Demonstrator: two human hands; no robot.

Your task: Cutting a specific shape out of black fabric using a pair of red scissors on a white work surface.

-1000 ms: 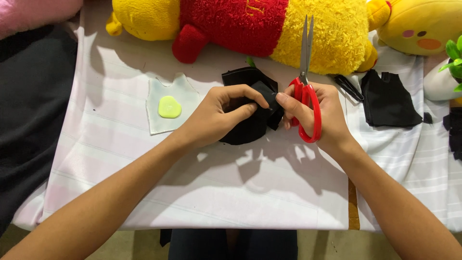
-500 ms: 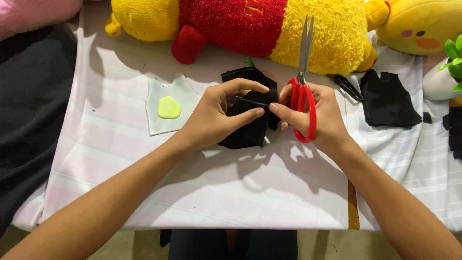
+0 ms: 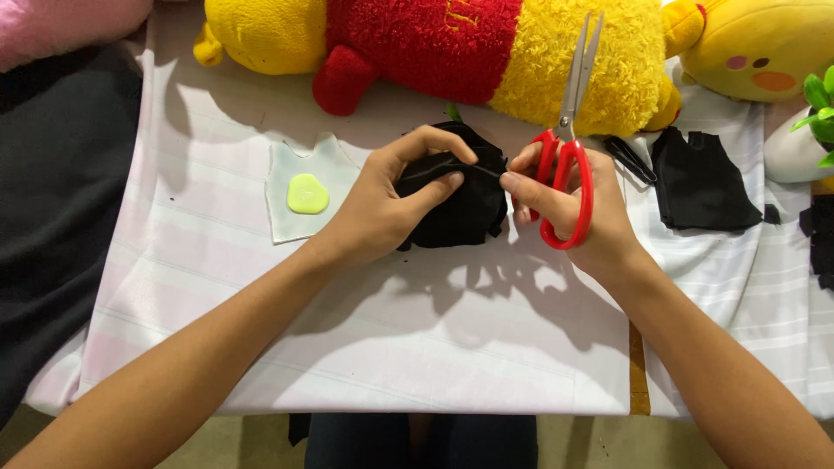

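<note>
Black fabric, bunched into a dark wad, sits at the middle of the table on the pale striped cloth, and both of my hands are on it. My left hand cups the wad from the left, thumb and forefinger pinched narrow on its upper edge. My right hand meets it from the right: forefinger and thumb nip the same edge, and a thin dark strand runs taut between the two pinches. That right hand also carries the red-handled scissors, fingers through the loops, with the grey blades closed and pointing up and away from me, toward the toys.

Left of the wad lies a translucent pale cut-out, shaped like a small vest, with a lime-green oval tab resting on it. I see no readable label on it from here.

Along the far edge lies a yellow plush toy with a red shirt, a second yellow plush at the right corner. Just right of my right hand are a small black clip-like tool and another black fabric piece, flat on the cloth.
</note>
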